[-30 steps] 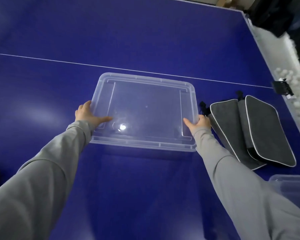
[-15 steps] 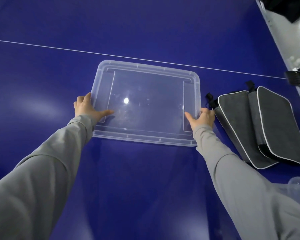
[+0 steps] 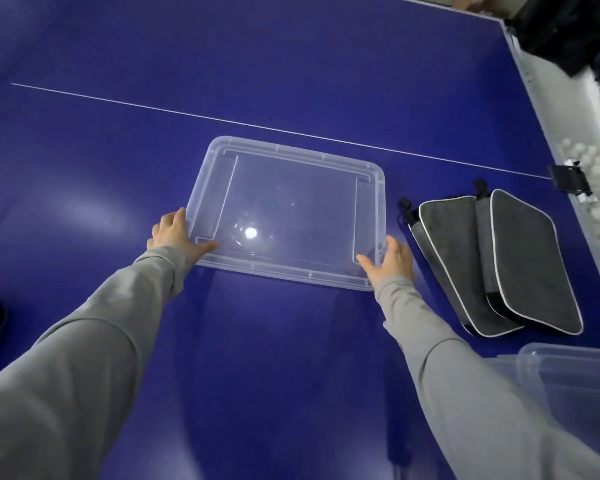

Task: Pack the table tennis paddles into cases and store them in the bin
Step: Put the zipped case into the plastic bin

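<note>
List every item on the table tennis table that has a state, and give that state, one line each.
Clear lid: flat on the table, gripped at both short edges.
Left hand: grips the lid's left edge.
Right hand: grips its right edge.
Two grey paddle cases: lying flat, overlapping.
Clear bin: uncovered.

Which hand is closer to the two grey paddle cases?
The right hand. It holds the clear lid's right edge, just left of the grey paddle cases, without touching them. The left hand holds the lid's far left edge, a whole lid away.

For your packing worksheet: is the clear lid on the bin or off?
Off. The lid lies flat on the blue table, apart from the bin.
</note>
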`<state>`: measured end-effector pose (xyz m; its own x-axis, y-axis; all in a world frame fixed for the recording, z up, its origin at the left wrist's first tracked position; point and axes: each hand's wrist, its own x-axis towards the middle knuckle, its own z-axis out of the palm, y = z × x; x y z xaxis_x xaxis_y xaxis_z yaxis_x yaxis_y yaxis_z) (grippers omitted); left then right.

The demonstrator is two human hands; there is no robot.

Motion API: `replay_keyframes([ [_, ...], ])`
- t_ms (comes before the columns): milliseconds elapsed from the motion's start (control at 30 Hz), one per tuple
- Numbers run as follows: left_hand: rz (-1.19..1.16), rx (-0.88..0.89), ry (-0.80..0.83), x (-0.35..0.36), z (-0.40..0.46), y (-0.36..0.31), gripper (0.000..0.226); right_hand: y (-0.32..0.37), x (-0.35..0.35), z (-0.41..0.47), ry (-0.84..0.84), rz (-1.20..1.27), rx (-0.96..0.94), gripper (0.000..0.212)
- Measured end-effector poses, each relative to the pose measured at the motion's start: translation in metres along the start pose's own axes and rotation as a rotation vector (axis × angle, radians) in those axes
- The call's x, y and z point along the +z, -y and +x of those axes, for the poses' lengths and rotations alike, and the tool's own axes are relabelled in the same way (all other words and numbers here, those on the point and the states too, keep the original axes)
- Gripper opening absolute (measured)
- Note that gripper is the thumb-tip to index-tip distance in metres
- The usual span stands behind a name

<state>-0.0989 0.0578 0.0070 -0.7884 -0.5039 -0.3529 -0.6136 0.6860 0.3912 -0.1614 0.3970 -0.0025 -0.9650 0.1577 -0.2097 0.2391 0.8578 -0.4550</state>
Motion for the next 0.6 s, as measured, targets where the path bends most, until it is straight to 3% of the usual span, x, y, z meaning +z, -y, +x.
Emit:
replay_keyframes([
  [133,0.051,0.026,0.011,-0.006,-0.041,0.014,0.08,-0.002,-0.009,-0.031,0.094,-0.074,-0.058,0.072],
  [600,0.448,0.139,0.07,-0.023,-0.178,0.086,0.076,0.009,-0.017,-0.156,0.291,-0.408,-0.355,0.072],
])
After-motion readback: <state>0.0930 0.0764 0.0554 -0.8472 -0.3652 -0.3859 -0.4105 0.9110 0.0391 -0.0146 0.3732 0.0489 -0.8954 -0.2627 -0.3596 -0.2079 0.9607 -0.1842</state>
